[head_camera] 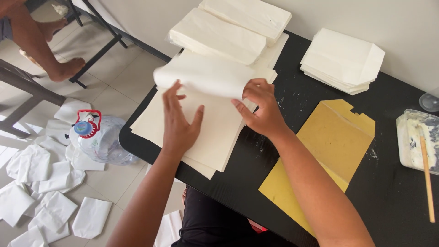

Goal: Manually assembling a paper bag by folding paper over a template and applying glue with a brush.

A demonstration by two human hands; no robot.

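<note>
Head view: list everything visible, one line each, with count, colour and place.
Curled sheet: one, cream, lifted over the sheet stack.
Sheet stack: one pile, cream, table's near-left edge.
Folded bag piles: two, white, far end of table.
Small bag pile: one, white, by the wall.
Cardboard template: one, yellow-brown, table centre.
Paste tray: one, whitish, right edge, with a wooden stick.
Table: one, black.
Water bottle: one, clear, floor.
Finished bags: many, white, floor.
Another person's legs: top left.
Left hand: flat on the stack.
Right hand: pinching the curled sheet.
</note>
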